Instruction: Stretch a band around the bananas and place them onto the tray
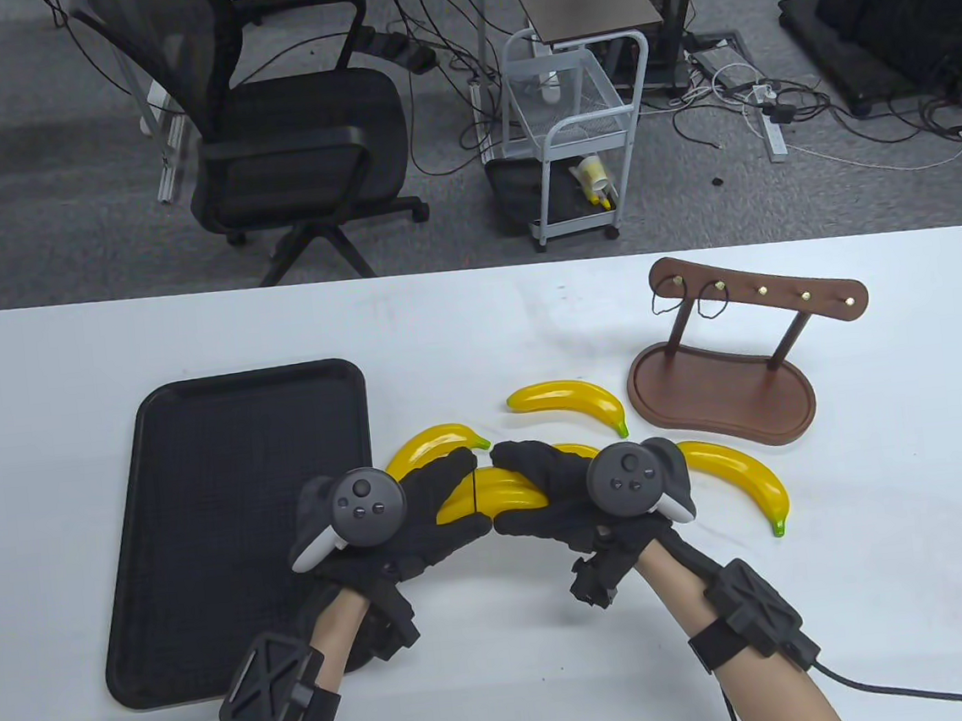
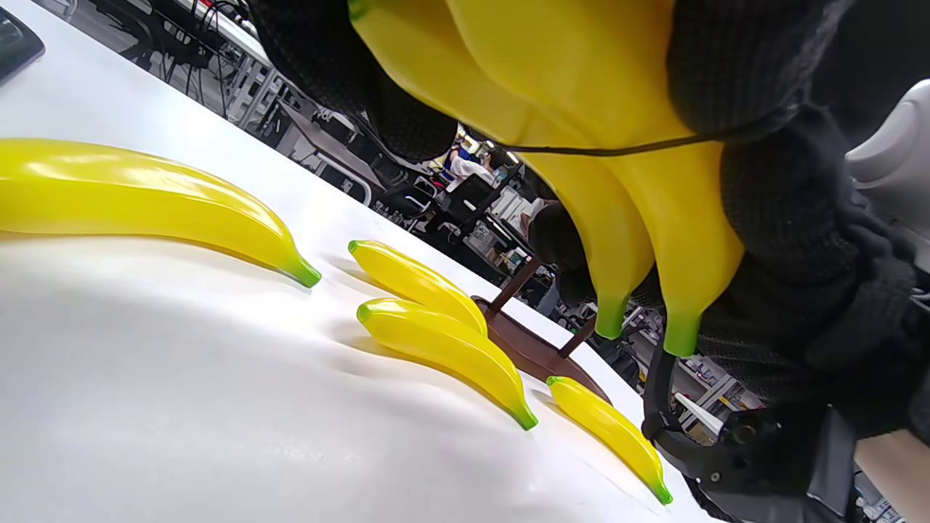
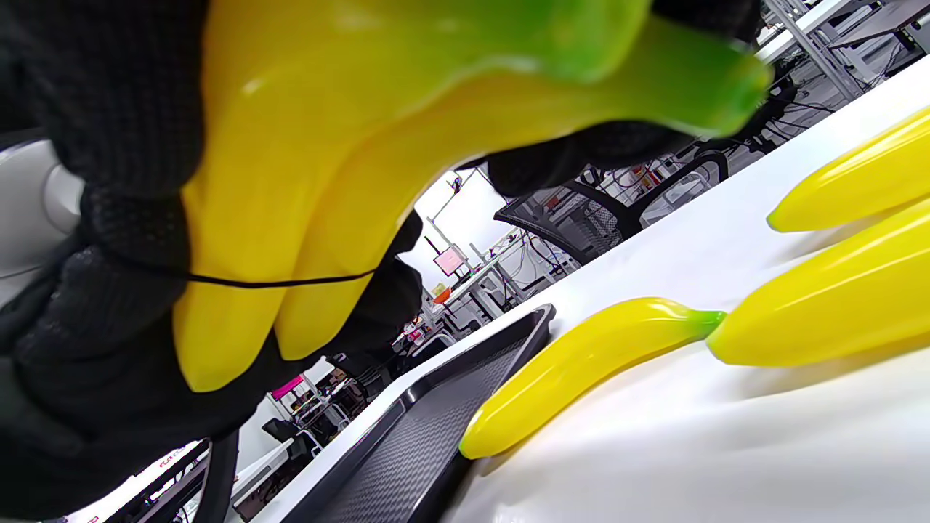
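Bananas — two held together (image 1: 494,495) above the tabletop (image 1: 511,672), long axis running 9 to 3 o'clock, green tips toward 3. A thin black band (image 2: 610,151) crosses them. Left hand (image 1: 394,513) and right hand (image 1: 578,487) each clamp one end. Four loose bananas lie at 12 to 3 o'clock; one black tray (image 1: 201,455) sits at 9.

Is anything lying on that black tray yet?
No. In the table view the black tray shows only bare surface, though the left hand hides part of its right edge.
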The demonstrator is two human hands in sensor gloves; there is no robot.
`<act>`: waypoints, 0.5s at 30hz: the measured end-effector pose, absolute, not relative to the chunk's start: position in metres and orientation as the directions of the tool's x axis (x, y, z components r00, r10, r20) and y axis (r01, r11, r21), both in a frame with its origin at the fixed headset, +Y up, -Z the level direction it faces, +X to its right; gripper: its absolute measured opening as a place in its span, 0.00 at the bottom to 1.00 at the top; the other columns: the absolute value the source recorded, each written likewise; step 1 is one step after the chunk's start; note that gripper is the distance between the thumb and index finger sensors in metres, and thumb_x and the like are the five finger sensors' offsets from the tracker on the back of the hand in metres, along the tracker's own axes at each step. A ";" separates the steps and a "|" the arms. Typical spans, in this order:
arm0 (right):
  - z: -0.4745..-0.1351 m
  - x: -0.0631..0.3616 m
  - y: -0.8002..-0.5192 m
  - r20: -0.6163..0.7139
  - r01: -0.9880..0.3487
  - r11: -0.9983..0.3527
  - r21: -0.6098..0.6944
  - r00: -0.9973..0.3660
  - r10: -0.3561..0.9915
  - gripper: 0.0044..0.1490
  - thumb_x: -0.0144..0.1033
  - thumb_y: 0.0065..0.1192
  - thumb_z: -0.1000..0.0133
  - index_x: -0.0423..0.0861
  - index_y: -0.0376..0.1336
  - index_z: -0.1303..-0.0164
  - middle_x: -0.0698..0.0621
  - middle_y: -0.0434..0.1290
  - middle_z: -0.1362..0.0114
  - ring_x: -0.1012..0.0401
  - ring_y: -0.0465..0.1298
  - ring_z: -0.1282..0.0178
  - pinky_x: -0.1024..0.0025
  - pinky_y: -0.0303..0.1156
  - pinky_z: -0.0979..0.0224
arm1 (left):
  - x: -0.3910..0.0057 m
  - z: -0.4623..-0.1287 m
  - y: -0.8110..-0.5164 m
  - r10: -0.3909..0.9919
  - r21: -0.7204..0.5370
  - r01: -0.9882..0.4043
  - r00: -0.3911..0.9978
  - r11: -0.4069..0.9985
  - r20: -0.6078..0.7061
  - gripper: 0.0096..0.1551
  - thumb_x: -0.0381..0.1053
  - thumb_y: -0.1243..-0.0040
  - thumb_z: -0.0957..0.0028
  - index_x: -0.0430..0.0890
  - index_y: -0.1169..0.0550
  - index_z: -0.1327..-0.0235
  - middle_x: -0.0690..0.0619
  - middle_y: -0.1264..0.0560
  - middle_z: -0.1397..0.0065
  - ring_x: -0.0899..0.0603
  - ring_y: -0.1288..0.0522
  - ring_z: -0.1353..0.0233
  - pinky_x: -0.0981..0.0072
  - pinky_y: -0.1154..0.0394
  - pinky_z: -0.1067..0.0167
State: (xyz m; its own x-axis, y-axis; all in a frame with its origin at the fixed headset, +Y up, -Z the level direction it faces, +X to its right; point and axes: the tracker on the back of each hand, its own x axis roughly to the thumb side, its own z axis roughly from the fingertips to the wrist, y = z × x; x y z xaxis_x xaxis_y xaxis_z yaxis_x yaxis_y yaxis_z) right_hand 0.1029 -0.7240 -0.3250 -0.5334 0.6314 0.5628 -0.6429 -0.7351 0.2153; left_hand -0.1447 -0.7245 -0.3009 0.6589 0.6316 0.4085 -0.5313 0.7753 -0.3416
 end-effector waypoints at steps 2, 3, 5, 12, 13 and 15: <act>-0.325 0.102 -0.724 0.561 -0.641 -0.738 0.212 -0.538 0.629 0.55 0.65 0.67 0.50 0.43 0.56 0.20 0.42 0.67 0.21 0.44 0.76 0.35 0.47 0.75 0.38 | -0.145 -0.301 -0.724 0.633 -0.341 -0.533 0.659 0.774 0.407 0.46 0.70 0.43 0.42 0.54 0.43 0.14 0.53 0.38 0.11 0.39 0.30 0.18 0.43 0.38 0.18; -0.325 0.102 -0.724 0.561 -0.638 -0.740 0.214 -0.540 0.628 0.55 0.65 0.66 0.50 0.43 0.56 0.20 0.42 0.67 0.21 0.44 0.76 0.34 0.47 0.74 0.38 | -0.145 -0.301 -0.724 0.635 -0.341 -0.536 0.658 0.772 0.405 0.46 0.70 0.43 0.42 0.54 0.43 0.14 0.53 0.38 0.11 0.39 0.30 0.18 0.43 0.38 0.18; -0.324 0.101 -0.724 0.562 -0.632 -0.743 0.220 -0.541 0.626 0.55 0.65 0.66 0.49 0.42 0.56 0.20 0.41 0.67 0.21 0.44 0.76 0.34 0.47 0.74 0.38 | -0.146 -0.301 -0.724 0.640 -0.345 -0.539 0.655 0.768 0.402 0.46 0.70 0.43 0.42 0.54 0.43 0.14 0.53 0.38 0.11 0.39 0.30 0.19 0.43 0.38 0.18; -0.323 0.099 -0.718 0.592 -0.541 -0.814 0.210 -0.592 0.547 0.55 0.64 0.61 0.45 0.41 0.52 0.17 0.39 0.63 0.18 0.41 0.71 0.28 0.45 0.72 0.35 | -0.145 -0.301 -0.725 0.644 -0.347 -0.542 0.661 0.765 0.386 0.46 0.70 0.43 0.41 0.55 0.43 0.14 0.54 0.39 0.10 0.39 0.30 0.19 0.44 0.38 0.19; -0.323 0.098 -0.717 0.594 -0.536 -0.818 0.211 -0.594 0.542 0.55 0.64 0.61 0.45 0.40 0.52 0.17 0.39 0.62 0.18 0.41 0.70 0.27 0.44 0.72 0.34 | -0.145 -0.301 -0.725 0.645 -0.348 -0.544 0.660 0.764 0.384 0.46 0.70 0.43 0.41 0.55 0.43 0.14 0.54 0.39 0.10 0.39 0.30 0.19 0.44 0.38 0.19; -0.322 0.098 -0.715 0.602 -0.525 -0.823 0.218 -0.591 0.537 0.55 0.63 0.60 0.44 0.40 0.52 0.16 0.38 0.61 0.17 0.40 0.69 0.26 0.44 0.71 0.33 | -0.145 -0.302 -0.724 0.641 -0.343 -0.543 0.663 0.767 0.385 0.46 0.70 0.43 0.42 0.55 0.43 0.15 0.54 0.39 0.11 0.39 0.30 0.19 0.44 0.38 0.19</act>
State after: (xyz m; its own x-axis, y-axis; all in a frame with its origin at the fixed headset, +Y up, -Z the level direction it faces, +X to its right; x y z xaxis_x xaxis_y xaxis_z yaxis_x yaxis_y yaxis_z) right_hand 0.0980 -0.7153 -0.3222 -0.5910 0.5367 0.6023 -0.5253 -0.8226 0.2176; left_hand -0.1453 -0.7239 -0.3017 0.6633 0.6415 0.3854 -0.5426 0.7669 -0.3427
